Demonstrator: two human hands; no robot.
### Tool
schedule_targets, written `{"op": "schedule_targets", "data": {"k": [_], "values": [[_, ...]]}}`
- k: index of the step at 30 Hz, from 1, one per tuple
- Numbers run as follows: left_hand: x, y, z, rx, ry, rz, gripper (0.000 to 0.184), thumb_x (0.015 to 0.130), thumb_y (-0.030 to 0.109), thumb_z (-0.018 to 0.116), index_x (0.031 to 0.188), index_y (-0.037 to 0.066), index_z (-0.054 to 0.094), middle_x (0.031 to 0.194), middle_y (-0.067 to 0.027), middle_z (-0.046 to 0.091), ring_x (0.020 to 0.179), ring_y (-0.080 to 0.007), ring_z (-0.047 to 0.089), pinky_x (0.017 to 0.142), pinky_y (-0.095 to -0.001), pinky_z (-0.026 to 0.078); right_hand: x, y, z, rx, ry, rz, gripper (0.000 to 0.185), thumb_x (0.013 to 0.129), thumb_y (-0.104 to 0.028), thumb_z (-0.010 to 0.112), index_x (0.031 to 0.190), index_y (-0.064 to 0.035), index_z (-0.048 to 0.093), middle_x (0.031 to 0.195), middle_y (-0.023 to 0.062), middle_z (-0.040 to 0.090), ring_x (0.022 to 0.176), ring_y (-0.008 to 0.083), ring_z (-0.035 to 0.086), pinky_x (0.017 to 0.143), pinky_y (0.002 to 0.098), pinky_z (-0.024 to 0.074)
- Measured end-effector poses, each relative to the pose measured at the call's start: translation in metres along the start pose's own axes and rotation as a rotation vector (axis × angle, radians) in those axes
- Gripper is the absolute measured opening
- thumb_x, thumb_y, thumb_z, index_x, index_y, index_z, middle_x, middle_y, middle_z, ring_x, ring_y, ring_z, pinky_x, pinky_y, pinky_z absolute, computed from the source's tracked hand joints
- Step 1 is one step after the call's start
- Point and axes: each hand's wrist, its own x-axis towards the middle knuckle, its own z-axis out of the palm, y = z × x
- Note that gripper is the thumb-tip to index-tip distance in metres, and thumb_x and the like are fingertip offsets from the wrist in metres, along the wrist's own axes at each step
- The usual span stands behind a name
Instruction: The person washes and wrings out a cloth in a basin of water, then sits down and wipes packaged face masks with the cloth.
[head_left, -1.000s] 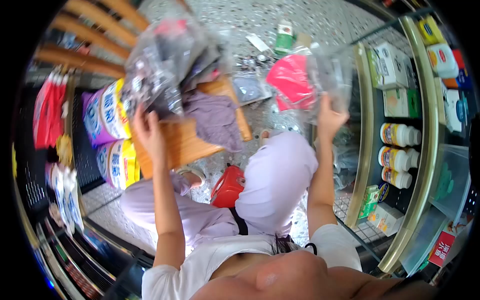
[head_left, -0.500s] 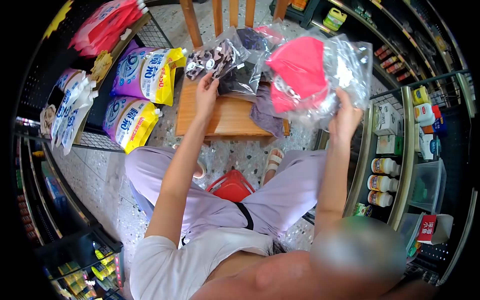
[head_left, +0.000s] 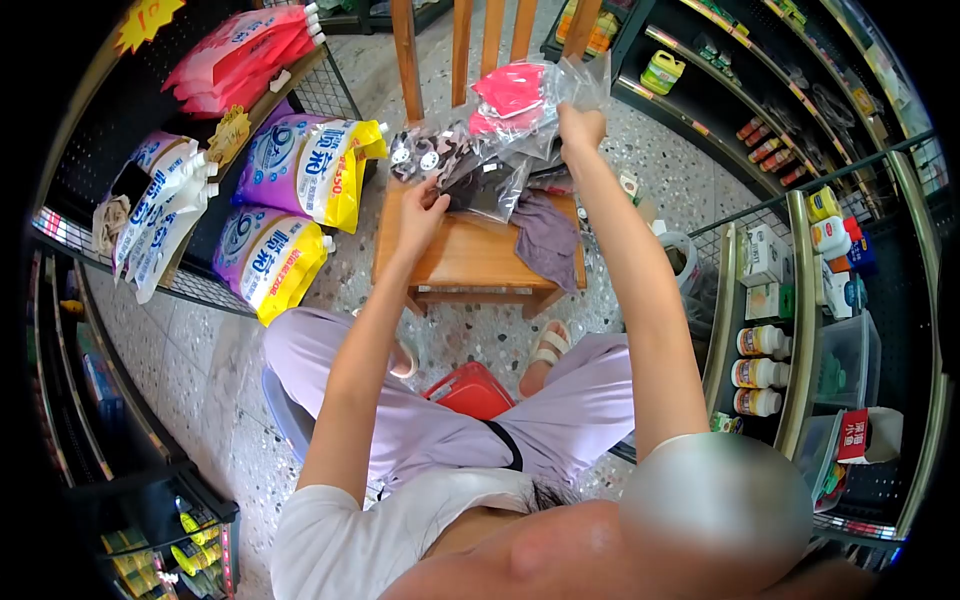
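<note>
Over the wooden chair seat (head_left: 460,259), my right hand (head_left: 582,130) is closed on the edge of a clear plastic bag with a bright pink cloth item (head_left: 508,92) inside. That bag lies above other bagged items at the back of the seat. My left hand (head_left: 425,215) pinches the near edge of a bagged camouflage-patterned cloth item (head_left: 440,153) with white panda faces. Beside it rests a clear bag with a black item (head_left: 488,188), partly covered. A greyish-purple cloth (head_left: 546,240) hangs over the seat's right front edge.
Purple-and-yellow detergent bags (head_left: 305,165) stand on a rack at the left. Shelves with white bottles (head_left: 758,373) and boxes rise at the right. A red plastic stool (head_left: 470,390) is between my legs, and a round bin (head_left: 680,258) stands right of the chair.
My right hand has carried the pink bagged item away from me and leftward, down onto the pile at the chair's back. My left hand stays by the camouflage item. The view has shifted slightly.
</note>
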Motion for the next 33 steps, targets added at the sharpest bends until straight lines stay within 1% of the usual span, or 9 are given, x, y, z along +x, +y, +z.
{"op": "schedule_targets", "data": {"k": [3,4,7,10,13,17,24,28,33], "values": [[0.000,0.009,-0.003,0.107,0.038,0.052,0.046,0.083,0.011,0.066,0.126,0.000,0.053,0.121,-0.0142,0.052,0.105,-0.0218,0.057,0.084,-0.0308,0.048,0.024,0.034,0.025,0.050,0.114,-0.050,0.055,0.061,-0.010,0.074,0.107,0.0136,0.056,0.101,0.0268,0.063,0.096,0.0371,0.063,0.083,0.0380,0.0482],[-0.002,0.016,-0.003,0.122,0.040,0.046,0.046,0.082,0.010,0.066,0.125,-0.001,0.053,0.123,-0.0166,0.050,0.108,-0.0247,0.057,0.088,-0.0330,0.048,-0.007,-0.001,0.005,0.075,0.102,0.025,0.081,0.061,-0.012,0.078,0.126,0.0126,0.039,0.115,0.0279,0.056,0.107,0.0376,0.057,0.092,0.0375,0.0445],[-0.005,0.024,-0.011,0.485,0.075,0.142,0.043,0.081,0.015,0.068,0.120,0.001,0.057,0.120,-0.0192,0.051,0.114,-0.0301,0.051,0.096,-0.0358,0.042,-0.011,-0.002,-0.008,0.074,0.111,-0.052,0.104,0.059,-0.018,0.084,0.136,0.0102,0.021,0.129,0.0294,0.043,0.120,0.0371,0.046,0.102,0.0378,0.0375],[-0.004,0.012,-0.013,0.416,0.080,0.168,0.039,0.080,0.018,0.068,0.115,0.003,0.060,0.118,-0.0194,0.052,0.116,-0.0326,0.048,0.100,-0.0365,0.037,-0.008,0.002,-0.021,0.068,0.178,-0.098,0.109,0.058,-0.026,0.087,0.137,0.0105,0.022,0.136,0.0298,0.035,0.126,0.0370,0.039,0.105,0.0398,0.0328],[-0.003,0.010,-0.016,0.500,0.093,0.241,0.038,0.081,0.016,0.069,0.116,0.004,0.062,0.114,-0.0133,0.056,0.088,-0.0197,0.057,0.078,-0.0289,0.047,-0.003,0.008,-0.036,0.086,0.166,-0.106,0.112,0.059,-0.030,0.087,0.138,0.0099,0.020,0.137,0.0290,0.032,0.126,0.0366,0.037,0.105,0.0409,0.0314],[-0.007,0.018,-0.018,0.423,0.096,0.171,0.037,0.084,0.017,0.068,0.118,0.004,0.060,0.110,-0.0130,0.056,0.091,-0.0195,0.058,0.082,-0.0306,0.047,0.013,0.028,-0.053,0.285,0.108,-0.170,0.087,0.069,-0.032,0.081,0.131,0.0072,0.034,0.130,0.0257,0.038,0.120,0.0347,0.042,0.102,0.0397,0.0347],[-0.015,0.017,-0.019,0.361,0.143,0.170,0.036,0.087,0.014,0.064,0.120,0.001,0.055,0.115,-0.0132,0.054,0.099,-0.0212,0.056,0.085,-0.0317,0.046,0.060,0.104,-0.136,0.128,0.153,-0.243,0.056,0.076,-0.024,0.073,0.120,0.0026,0.050,0.114,0.0177,0.054,0.099,0.0268,0.056,0.087,0.0369,0.0443],[-0.040,0.043,0.012,0.589,0.234,0.333,0.033,0.086,0.013,0.063,0.116,0.002,0.055,0.116,-0.0166,0.051,0.110,-0.0287,0.050,0.094,-0.0371,0.040,0.077,0.185,-0.182,-0.064,-0.064,0.079,0.044,0.076,-0.021,0.069,0.113,0.0007,0.058,0.103,0.0136,0.063,0.092,0.0217,0.060,0.079,0.0366,0.0487],[-0.069,0.064,0.068,0.769,0.199,0.529,0.029,0.083,0.007,0.062,0.112,0.003,0.056,0.118,-0.0178,0.050,0.115,-0.0340,0.046,0.100,-0.0407,0.033,0.073,0.285,-0.203,-0.172,-0.471,0.449,0.041,0.079,-0.027,0.069,0.112,-0.0059,0.057,0.097,0.0050,0.057,0.086,0.0172,0.055,0.070,0.0350,0.0483]]}}
